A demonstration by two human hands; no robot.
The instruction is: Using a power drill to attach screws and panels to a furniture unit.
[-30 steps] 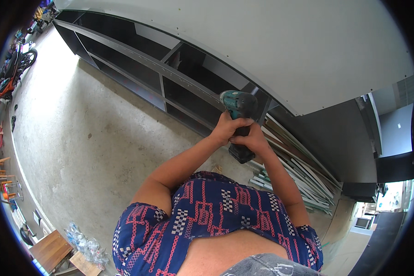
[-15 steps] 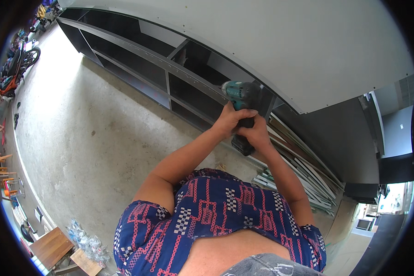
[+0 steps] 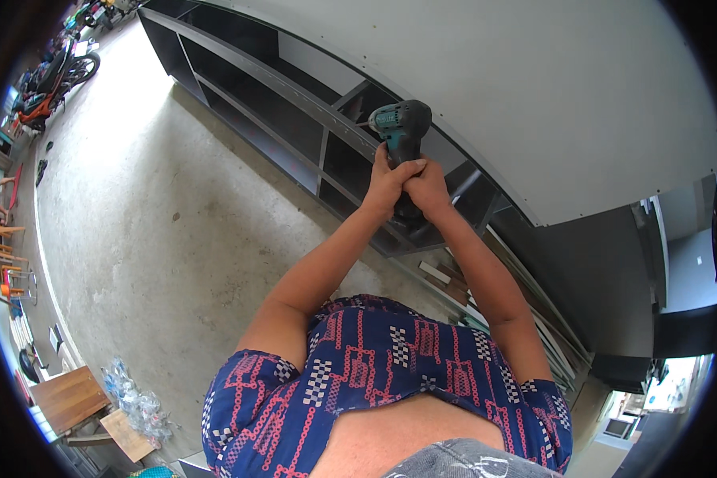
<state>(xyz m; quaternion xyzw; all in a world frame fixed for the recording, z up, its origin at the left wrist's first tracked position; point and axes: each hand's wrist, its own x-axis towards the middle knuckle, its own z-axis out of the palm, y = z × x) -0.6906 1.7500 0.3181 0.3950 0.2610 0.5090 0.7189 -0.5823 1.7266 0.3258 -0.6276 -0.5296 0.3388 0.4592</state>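
Both of my hands are wrapped around the grip of a teal and black cordless drill point(image 3: 407, 121), my left hand point(image 3: 385, 185) and my right hand point(image 3: 428, 190) pressed close together. The drill's nose points left, with its bit near the front rail of a long dark grey cabinet frame point(image 3: 324, 163). Whether the bit touches the rail I cannot tell. Below my hands, the drill's dark base shows partly. The cabinet has several open compartments, and a large pale panel point(image 3: 550, 95) with small dots along its edge covers its far side.
Long narrow boards point(image 3: 454, 279) lie in a stack right of my right forearm. Grey concrete floor point(image 3: 159, 239) stretches to the left. A motorbike point(image 3: 56, 84) stands far left; a wooden board point(image 3: 70, 398) and clear plastic bags point(image 3: 139, 406) are at lower left.
My hands have carried the drill farther from my body and slightly left, up along the cabinet's rail. The view has shifted, so the cabinet and floor appear farther right. Both hands keep their hold.
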